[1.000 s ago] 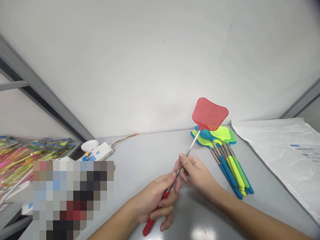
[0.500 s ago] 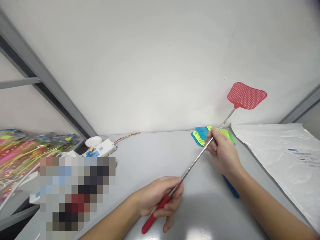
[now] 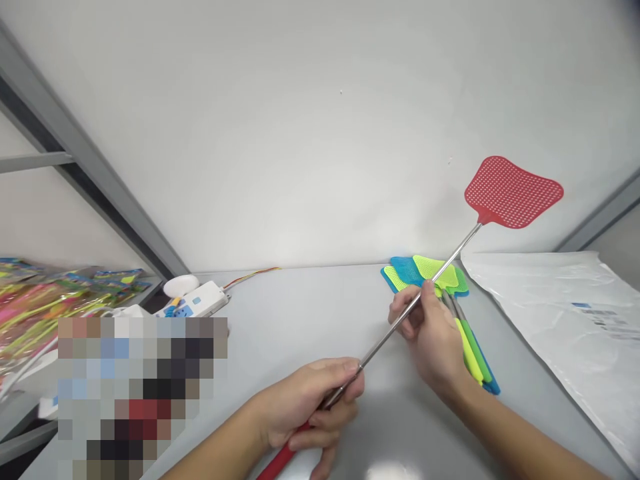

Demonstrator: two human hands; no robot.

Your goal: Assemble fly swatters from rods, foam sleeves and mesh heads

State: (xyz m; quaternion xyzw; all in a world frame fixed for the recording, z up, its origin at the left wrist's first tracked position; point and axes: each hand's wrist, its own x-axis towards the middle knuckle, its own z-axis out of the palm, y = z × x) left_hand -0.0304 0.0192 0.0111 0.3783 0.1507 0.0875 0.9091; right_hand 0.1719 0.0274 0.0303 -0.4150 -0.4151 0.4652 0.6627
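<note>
My left hand (image 3: 307,403) is closed round the red grip of a telescopic fly swatter, low in the middle of the view. Its thin metal rod (image 3: 385,337) runs up to the right to a red mesh head (image 3: 513,193) held in the air before the wall. My right hand (image 3: 433,330) pinches the rod about midway along. Just behind and under that hand lies a bundle of blue, green and yellow swatters (image 3: 430,273) on the grey table (image 3: 300,313).
A large white plastic bag (image 3: 565,320) lies on the table at the right. A white power strip (image 3: 197,303) with a coloured wire sits at the back left. Packaged colourful goods (image 3: 55,297) are stacked at the far left. A white wall rises behind.
The swatter's rod has been pulled out much longer, and its red head has travelled up and to the right. My right hand slid along the rod away from my left hand.
</note>
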